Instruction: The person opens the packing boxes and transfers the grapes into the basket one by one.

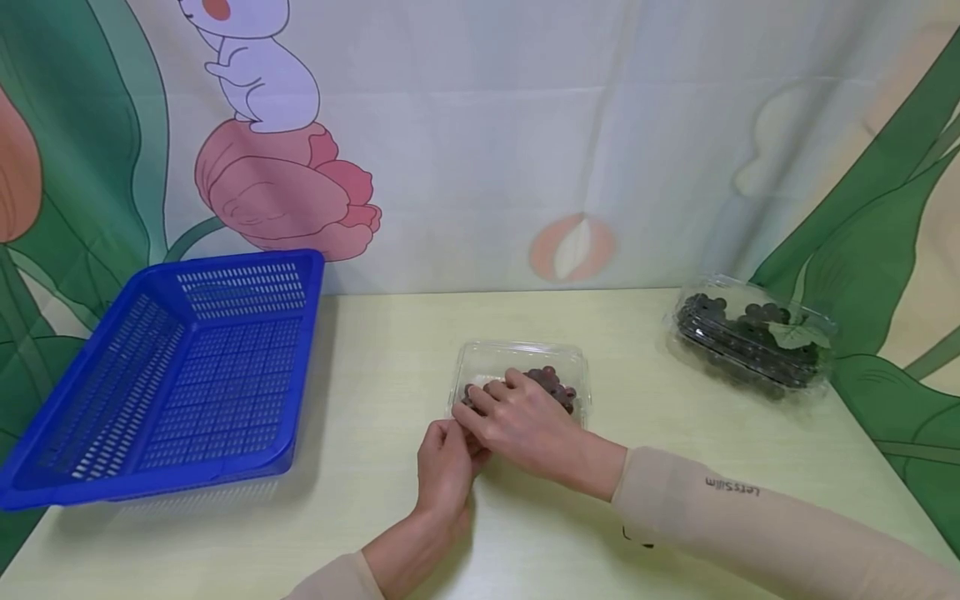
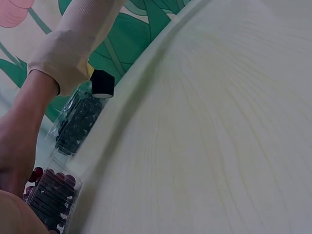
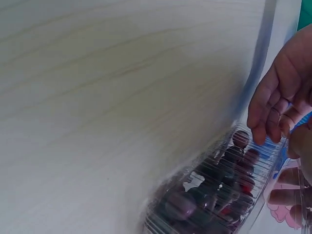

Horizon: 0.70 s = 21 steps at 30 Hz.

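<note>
Meeting at the box (image 1: 480,358), both hands bend their fingers

Head: the box, with grapes (image 1: 551,383) inside, stands mid-desk (image 1: 390,358). Left hand (image 1: 445,469) and right hand (image 1: 528,423) meet at its near left corner; I cannot tell whether either pinches it. A basket (image 1: 306,350) lies along the desk's left edge, a second box (image 1: 750,342) by the far right corner.

Left wrist: the fingers are mostly hidden.

Right wrist: left fingers (image 3: 273,119) lie close together at the box's end.
</note>
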Each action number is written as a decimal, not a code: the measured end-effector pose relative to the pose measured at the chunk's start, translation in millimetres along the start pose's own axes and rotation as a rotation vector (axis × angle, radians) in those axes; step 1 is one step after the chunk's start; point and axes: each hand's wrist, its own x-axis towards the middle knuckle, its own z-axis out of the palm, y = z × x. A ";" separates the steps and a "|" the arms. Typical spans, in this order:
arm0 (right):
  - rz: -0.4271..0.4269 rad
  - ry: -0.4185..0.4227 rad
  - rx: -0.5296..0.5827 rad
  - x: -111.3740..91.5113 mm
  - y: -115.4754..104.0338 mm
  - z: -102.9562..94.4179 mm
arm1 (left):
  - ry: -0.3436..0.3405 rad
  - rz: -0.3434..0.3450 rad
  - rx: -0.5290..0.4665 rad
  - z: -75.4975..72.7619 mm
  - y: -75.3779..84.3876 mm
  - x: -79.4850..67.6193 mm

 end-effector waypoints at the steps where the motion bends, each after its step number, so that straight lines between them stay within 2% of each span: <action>1: -0.003 0.004 0.001 0.1 0.3 -0.2 | -0.001 -0.001 0.004 -0.1 0.2 0.0; 3: -0.005 0.020 -0.005 0.7 1.8 -1.0 | -0.004 -0.006 0.013 -0.3 0.5 -0.1; 9: 0.068 0.097 -0.012 8.2 13.0 -11.4 | -0.006 -0.040 0.008 -0.8 3.2 0.1; 14: 0.051 0.106 0.002 8.3 16.0 -13.1 | 0.004 -0.080 -0.014 -2.1 4.7 0.9; 21: 0.074 0.113 0.014 6.4 16.2 -16.5 | 0.001 -0.125 -0.028 -4.4 6.0 3.3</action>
